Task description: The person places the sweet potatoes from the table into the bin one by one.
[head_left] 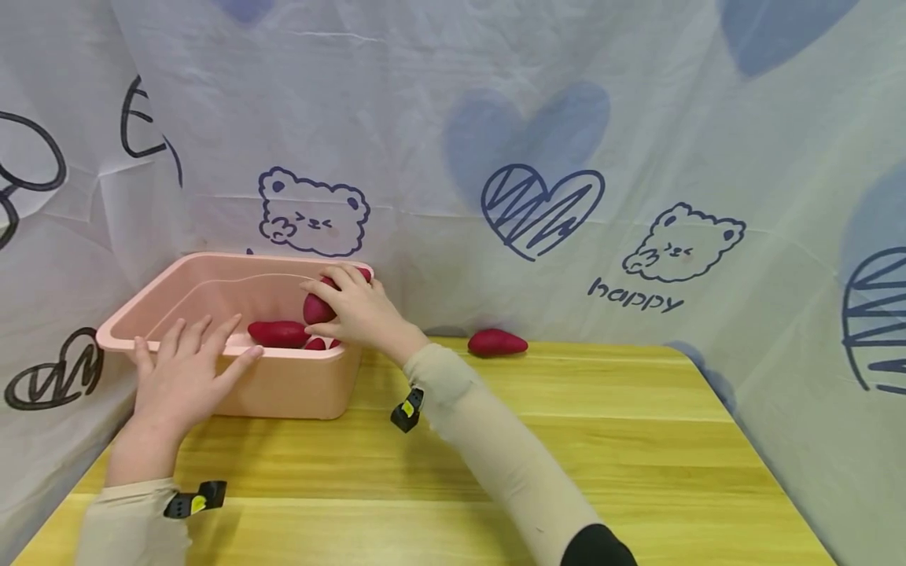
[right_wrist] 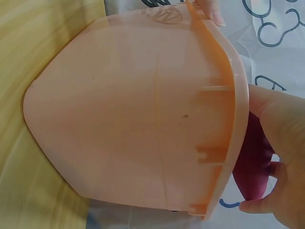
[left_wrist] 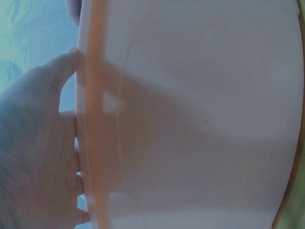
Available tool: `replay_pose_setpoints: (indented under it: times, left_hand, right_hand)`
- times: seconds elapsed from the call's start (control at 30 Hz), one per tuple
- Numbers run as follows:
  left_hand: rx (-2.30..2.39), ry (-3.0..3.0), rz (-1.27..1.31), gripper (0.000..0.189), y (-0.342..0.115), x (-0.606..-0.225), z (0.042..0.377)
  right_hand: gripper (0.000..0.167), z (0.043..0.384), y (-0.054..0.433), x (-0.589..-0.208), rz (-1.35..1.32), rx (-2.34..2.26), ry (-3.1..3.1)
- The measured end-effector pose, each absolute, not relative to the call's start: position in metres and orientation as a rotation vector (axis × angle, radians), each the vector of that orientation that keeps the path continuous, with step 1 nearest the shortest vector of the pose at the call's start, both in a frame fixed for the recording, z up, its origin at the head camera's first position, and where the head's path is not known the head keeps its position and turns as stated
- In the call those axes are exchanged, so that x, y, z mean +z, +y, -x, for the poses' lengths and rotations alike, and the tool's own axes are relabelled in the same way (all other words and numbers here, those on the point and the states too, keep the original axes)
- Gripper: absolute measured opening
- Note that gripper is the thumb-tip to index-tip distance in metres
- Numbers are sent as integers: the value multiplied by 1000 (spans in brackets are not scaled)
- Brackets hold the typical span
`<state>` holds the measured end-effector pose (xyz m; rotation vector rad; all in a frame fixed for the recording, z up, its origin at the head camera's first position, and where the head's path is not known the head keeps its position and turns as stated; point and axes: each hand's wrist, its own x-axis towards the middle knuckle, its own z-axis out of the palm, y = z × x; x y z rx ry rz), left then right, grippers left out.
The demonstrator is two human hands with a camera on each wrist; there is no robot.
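My right hand grips a dark red sweet potato over the right end of a pink plastic bin. In the right wrist view the sweet potato lies between thumb and fingers, just beyond the bin's rim. My left hand rests on the bin's near rim, fingers spread and fairly straight, holding nothing else. The left wrist view shows that hand against the rim. Inside the bin lies another sweet potato, with parts of others beside it, partly hidden by the near wall.
One more sweet potato lies at the back edge of the wooden table, right of the bin. Behind the table hangs a pale cloth printed with hearts and bears.
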<state>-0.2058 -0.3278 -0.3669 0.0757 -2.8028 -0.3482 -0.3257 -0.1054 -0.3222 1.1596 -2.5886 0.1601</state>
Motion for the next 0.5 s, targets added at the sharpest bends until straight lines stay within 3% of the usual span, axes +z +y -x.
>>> replay_pose_setpoints:
  times: [0.5]
  left_hand:
    - [-340,-2809,-79,75,-328,-367,206]
  right_hand:
    - [62,330,-125,-331,-1197,118,-2657]
